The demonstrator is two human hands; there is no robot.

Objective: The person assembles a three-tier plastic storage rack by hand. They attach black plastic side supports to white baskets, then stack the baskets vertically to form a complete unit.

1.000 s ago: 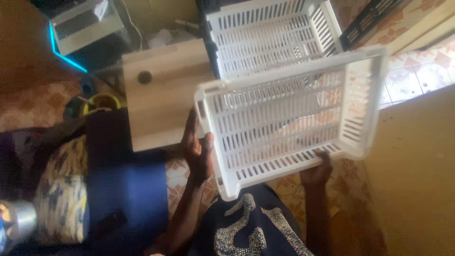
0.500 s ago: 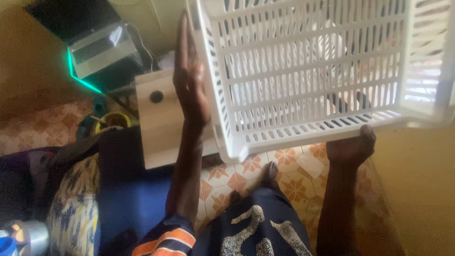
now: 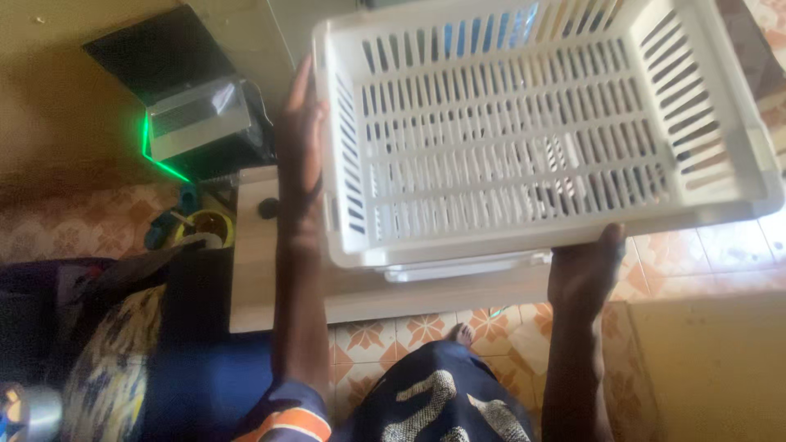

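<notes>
I hold a white slotted plastic basket (image 3: 524,139) up in front of me with both hands, its open side facing me. My left hand (image 3: 299,155) lies flat against its left wall, fingers pointing up. My right hand (image 3: 585,274) grips the basket's lower rim at the right. A second white basket (image 3: 458,268) shows just below the held one, mostly hidden by it.
A light wooden board or low table (image 3: 254,278) lies on the patterned tile floor (image 3: 409,331) under the baskets. A silver device with a green light (image 3: 196,119) stands at the back left. A yellow cup (image 3: 209,225) and dark fabric (image 3: 164,352) sit at the left.
The basket has been lifted closer to the camera and turned more level. My left hand slid up its left wall; my right hand stays under the lower rim.
</notes>
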